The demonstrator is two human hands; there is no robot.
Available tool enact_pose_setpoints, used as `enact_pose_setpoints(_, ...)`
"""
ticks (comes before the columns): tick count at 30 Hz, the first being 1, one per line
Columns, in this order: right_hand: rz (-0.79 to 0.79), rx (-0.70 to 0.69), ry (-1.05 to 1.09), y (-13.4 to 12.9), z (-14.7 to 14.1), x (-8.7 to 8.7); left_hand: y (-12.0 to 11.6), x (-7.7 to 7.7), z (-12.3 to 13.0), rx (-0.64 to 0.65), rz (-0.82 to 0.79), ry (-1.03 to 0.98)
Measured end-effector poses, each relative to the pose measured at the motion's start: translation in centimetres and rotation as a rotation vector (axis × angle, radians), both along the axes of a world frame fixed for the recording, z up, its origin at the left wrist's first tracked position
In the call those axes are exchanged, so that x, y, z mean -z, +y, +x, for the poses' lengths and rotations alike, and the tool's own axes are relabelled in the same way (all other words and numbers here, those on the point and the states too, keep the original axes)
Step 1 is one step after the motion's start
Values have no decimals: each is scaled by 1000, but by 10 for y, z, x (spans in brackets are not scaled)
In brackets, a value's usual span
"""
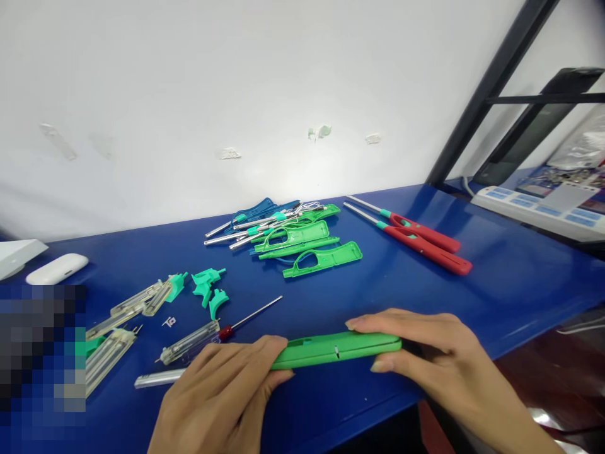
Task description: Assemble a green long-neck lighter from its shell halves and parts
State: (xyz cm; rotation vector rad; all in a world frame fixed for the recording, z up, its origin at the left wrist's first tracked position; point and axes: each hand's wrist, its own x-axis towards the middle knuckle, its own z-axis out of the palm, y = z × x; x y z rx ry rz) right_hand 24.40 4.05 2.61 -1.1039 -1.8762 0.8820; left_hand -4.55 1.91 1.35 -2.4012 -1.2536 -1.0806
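A green lighter body [338, 350] lies level between my two hands over the blue table's front part. My left hand [227, 391] grips its left end, with a silver tube [158, 378] sticking out to the left. At the right end, the thumb and fingers of my right hand [425, 353] pinch the casing. Just behind my left hand are a red-handled screwdriver [253, 313] and a clear fuel tank [191, 342]. Teal triggers [205, 284] lie farther back.
Green half shells [326, 260], blue shells and metal tubes are piled near the wall. Two red lighters [425, 247] lie at the back right. More clear tanks [111, 359] and a white case [57, 269] are at the left. A power strip [539, 211] stands far right.
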Motion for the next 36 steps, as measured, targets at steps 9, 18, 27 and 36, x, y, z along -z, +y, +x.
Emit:
enact_pose_setpoints(9, 63, 50, -87, -1, 0, 1, 2, -3, 1, -14, 7, 34)
enact_pose_setpoints(18, 42, 149, -110, 2, -6, -2, 0, 1, 6, -86, -25, 5)
enact_pose_setpoints(27, 33, 237, -132, 3, -6, 2, -6, -2, 10, -101, -92, -67)
enact_pose_setpoints(36, 147, 257, -119, 9, -7, 5, -22, -1, -1, -252, -91, -136)
